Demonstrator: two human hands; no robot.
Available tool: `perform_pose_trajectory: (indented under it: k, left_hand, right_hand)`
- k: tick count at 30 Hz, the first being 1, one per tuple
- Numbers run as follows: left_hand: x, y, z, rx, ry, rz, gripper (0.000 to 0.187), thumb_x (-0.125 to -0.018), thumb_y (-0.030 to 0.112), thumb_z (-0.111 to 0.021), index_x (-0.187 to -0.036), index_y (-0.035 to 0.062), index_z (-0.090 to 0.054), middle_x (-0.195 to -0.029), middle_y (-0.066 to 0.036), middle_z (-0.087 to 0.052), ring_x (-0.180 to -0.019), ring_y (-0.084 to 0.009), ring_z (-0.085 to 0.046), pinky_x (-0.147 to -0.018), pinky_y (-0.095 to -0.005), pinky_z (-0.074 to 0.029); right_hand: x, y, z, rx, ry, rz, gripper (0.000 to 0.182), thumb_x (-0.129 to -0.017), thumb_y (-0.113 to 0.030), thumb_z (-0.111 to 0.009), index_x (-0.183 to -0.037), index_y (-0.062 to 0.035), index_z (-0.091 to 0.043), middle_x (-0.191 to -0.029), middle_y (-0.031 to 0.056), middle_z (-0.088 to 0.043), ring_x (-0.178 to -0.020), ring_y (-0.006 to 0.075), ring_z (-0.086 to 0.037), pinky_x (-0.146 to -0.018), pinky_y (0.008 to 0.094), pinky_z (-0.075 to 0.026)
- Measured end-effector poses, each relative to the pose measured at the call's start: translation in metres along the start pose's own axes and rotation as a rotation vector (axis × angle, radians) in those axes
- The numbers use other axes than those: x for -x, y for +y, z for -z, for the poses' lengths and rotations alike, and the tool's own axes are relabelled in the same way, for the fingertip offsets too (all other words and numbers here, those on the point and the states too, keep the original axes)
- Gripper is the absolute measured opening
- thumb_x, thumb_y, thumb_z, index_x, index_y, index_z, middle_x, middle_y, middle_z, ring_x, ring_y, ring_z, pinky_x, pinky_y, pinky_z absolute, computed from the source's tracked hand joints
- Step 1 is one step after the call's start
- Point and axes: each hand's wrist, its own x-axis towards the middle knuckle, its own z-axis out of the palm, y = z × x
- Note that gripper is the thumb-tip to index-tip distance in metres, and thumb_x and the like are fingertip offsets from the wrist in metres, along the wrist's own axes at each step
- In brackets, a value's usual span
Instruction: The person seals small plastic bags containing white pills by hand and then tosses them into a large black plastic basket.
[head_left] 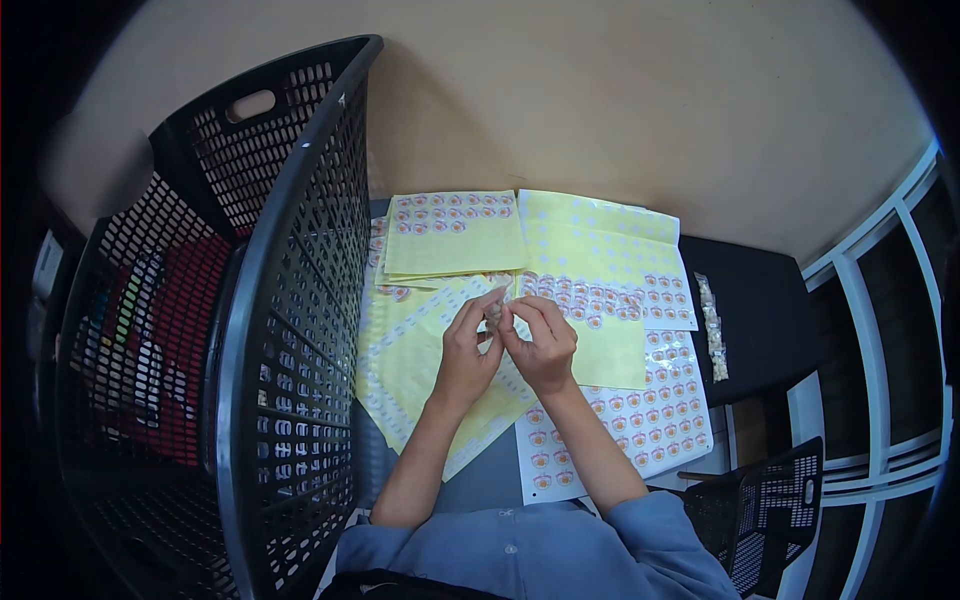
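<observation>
Both of my hands meet over the sheets at the middle of the table. My left hand (466,352) is closed around a small clear plastic packet (493,303) with pale bits inside. At the packet's right edge, the thumb and fingers of my right hand (543,347) are pinched together. Beneath and around the hands lie yellow sticker sheets (455,254) with rows of round pink-and-orange stickers. A white sheet full of the same stickers (655,410) lies under my right forearm.
A tall black plastic basket (300,230) stands close on the left, with red material (185,340) inside. On the dark surface to the right lies a strip of small packets (712,328). A black mesh chair or basket (770,510) is at lower right. A beige wall (590,110) rises behind.
</observation>
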Motion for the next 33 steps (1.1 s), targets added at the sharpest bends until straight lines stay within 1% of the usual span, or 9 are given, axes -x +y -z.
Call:
perform_pose_trajectory:
  k: [11,14,16,17,20,22,24,28,33]
  left_hand:
    - [0.001,-0.003,0.003,0.001,-0.016,-0.01,0.037,-0.078,-0.002,-0.049,-0.115,0.0037,-0.047,-0.099,-0.01,-0.053,-0.089,-0.0155,-0.054,-0.065,-0.0249,-0.05]
    - [0.001,0.0,0.004,-0.026,-0.046,-0.008,0.038,-0.078,-0.002,-0.049,-0.115,0.0038,-0.047,-0.101,-0.01,-0.052,-0.088,-0.0151,-0.055,-0.064,-0.025,-0.05]
    - [0.002,0.0,0.002,0.044,-0.071,0.04,0.038,-0.077,-0.001,-0.05,-0.114,0.0042,-0.048,-0.099,-0.009,-0.053,-0.087,-0.0138,-0.054,-0.067,-0.0262,-0.049]
    - [0.003,-0.002,0.001,0.042,-0.074,0.038,0.038,-0.077,-0.001,-0.05,-0.114,0.0042,-0.048,-0.099,-0.009,-0.053,-0.087,-0.0138,-0.054,-0.067,-0.0262,-0.049]
    - [0.004,-0.008,-0.004,0.177,-0.132,0.125,0.035,-0.077,-0.001,-0.05,-0.112,0.0024,-0.048,-0.095,-0.007,-0.055,-0.086,-0.0117,-0.053,-0.073,-0.0253,-0.046]
    - [0.006,-0.006,-0.009,0.304,-0.15,0.105,0.03,-0.079,0.002,-0.049,-0.108,0.0001,-0.049,-0.091,-0.004,-0.055,-0.084,-0.0098,-0.052,-0.075,-0.0235,-0.042]
    - [0.009,0.004,-0.012,0.308,-0.184,0.137,0.025,-0.081,0.005,-0.047,-0.105,-0.0006,-0.05,-0.09,-0.004,-0.055,-0.082,-0.0091,-0.051,-0.074,-0.0226,-0.041]
    - [0.021,0.013,-0.02,0.297,-0.221,0.176,0.02,-0.087,0.014,-0.041,-0.096,-0.0002,-0.052,-0.086,-0.004,-0.055,-0.076,-0.0074,-0.05,-0.07,-0.0217,-0.04]
    - [0.041,0.02,-0.034,0.351,-0.208,0.239,0.019,-0.089,0.014,-0.041,-0.086,0.0002,-0.054,-0.081,-0.004,-0.056,-0.074,-0.0065,-0.05,-0.066,-0.0208,-0.04]
  right_hand:
    - [0.0,-0.002,-0.003,-0.034,-0.12,-0.063,0.011,-0.065,-0.003,-0.065,-0.074,-0.0015,-0.059,-0.073,0.0077,-0.057,-0.061,0.0197,-0.057,-0.052,0.027,-0.047]
    - [0.004,0.004,-0.004,-0.131,-0.099,-0.184,0.011,-0.065,-0.004,-0.066,-0.073,-0.0011,-0.059,-0.072,0.0079,-0.056,-0.064,0.0178,-0.056,-0.052,0.0257,-0.047]
    - [0.004,0.006,-0.001,-0.318,-0.106,-0.431,0.013,-0.067,-0.005,-0.067,-0.074,-0.0008,-0.058,-0.076,0.0061,-0.055,-0.068,0.0143,-0.056,-0.054,0.0235,-0.046]
    - [0.005,0.006,0.001,-0.318,-0.102,-0.431,0.013,-0.067,-0.005,-0.067,-0.074,-0.0008,-0.058,-0.076,0.0061,-0.055,-0.068,0.0143,-0.056,-0.054,0.0235,-0.046]
    - [0.008,0.011,0.009,-0.673,-0.118,-0.861,0.029,-0.069,-0.006,-0.068,-0.091,-0.002,-0.05,-0.085,0.0041,-0.053,-0.073,0.0102,-0.054,-0.058,0.0203,-0.046]
    - [0.009,0.014,0.017,-0.743,-0.097,-0.918,0.031,-0.069,-0.005,-0.068,-0.093,-0.002,-0.049,-0.083,0.0041,-0.053,-0.072,0.0098,-0.053,-0.058,0.0201,-0.046]
    - [0.007,0.01,0.03,-0.819,-0.105,-0.978,0.034,-0.069,-0.003,-0.067,-0.096,-0.0014,-0.047,-0.077,0.0028,-0.053,-0.071,0.0087,-0.053,-0.06,0.0198,-0.046]
    - [0.02,0.01,0.053,-0.991,-0.157,-0.999,0.035,-0.068,0.0,-0.066,-0.098,-0.001,-0.048,-0.075,0.0022,-0.055,-0.069,0.0077,-0.055,-0.063,0.0197,-0.045]
    - [0.031,0.007,0.084,-1.136,-0.192,-1.14,0.033,-0.069,-0.001,-0.067,-0.096,-0.0025,-0.049,-0.072,0.0007,-0.056,-0.069,0.0068,-0.055,-0.065,0.0191,-0.043]
